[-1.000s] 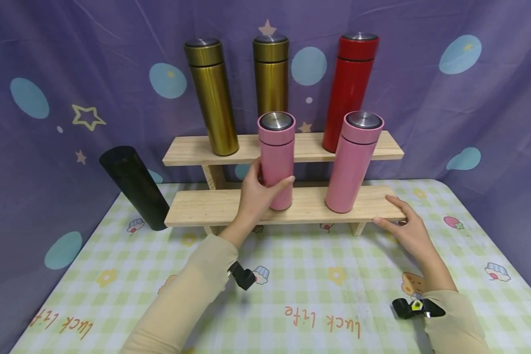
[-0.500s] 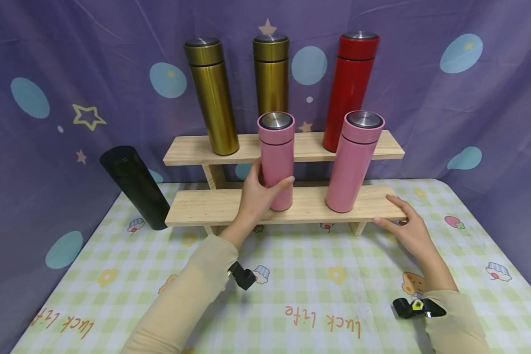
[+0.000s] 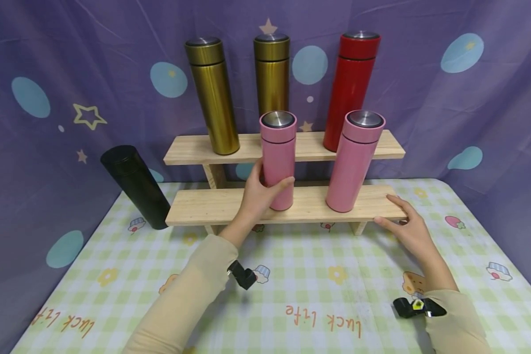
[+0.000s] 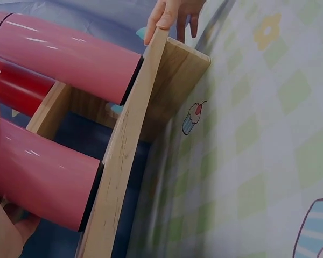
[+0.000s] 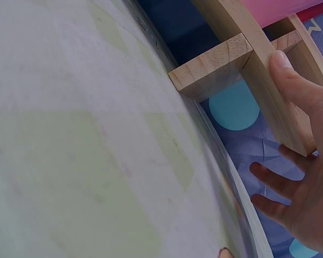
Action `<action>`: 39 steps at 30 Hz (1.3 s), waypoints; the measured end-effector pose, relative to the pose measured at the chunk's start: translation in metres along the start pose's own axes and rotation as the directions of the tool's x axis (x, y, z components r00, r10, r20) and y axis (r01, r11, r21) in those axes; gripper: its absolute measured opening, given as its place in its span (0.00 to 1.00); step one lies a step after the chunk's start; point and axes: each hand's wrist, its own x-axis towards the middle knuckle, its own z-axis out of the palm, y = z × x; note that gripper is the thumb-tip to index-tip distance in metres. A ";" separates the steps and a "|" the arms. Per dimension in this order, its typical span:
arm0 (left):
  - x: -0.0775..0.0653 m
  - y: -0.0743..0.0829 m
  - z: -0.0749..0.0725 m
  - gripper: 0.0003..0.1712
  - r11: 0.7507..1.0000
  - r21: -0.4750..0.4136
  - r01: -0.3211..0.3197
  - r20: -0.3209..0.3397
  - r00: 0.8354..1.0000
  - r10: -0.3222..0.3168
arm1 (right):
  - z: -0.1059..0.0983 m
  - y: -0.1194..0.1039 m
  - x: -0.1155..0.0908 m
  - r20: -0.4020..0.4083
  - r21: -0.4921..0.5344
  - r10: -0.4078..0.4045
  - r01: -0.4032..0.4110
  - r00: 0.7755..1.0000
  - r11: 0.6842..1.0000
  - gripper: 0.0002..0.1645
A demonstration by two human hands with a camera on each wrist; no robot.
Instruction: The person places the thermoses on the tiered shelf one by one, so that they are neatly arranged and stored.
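Note:
A pink thermos bottle [image 3: 280, 162] stands upright on the lower board of a two-tier wooden shelf [image 3: 203, 206]. My left hand [image 3: 258, 196] grips its lower part, thumb across the front and fingers round the far left side. In the left wrist view the base of the held pink bottle [image 4: 48, 177] is at the board. My right hand [image 3: 404, 226] holds the right end of the lower board between thumb and index finger; the right wrist view shows the other fingers of the right hand [image 5: 307, 188] spread off the wood. A second pink bottle [image 3: 354, 162] stands between the hands.
On the upper board stand two gold bottles [image 3: 214, 98] [image 3: 272, 73] and a red bottle [image 3: 351, 93]. A black bottle [image 3: 137, 189] is on the checked tablecloth [image 3: 301, 275], close to the shelf's left end. A purple curtain [image 3: 115, 49] hangs behind.
The left hand keeps its grip on the pink bottle and the right hand stays at the shelf's end. Only a very slight shift of the whole view shows.

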 end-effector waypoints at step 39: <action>-0.037 0.005 -0.032 0.44 0.997 0.070 0.014 0.027 1.000 -0.016 | 0.000 -0.001 0.000 -0.002 -0.003 0.003 -0.003 1.000 1.000 0.50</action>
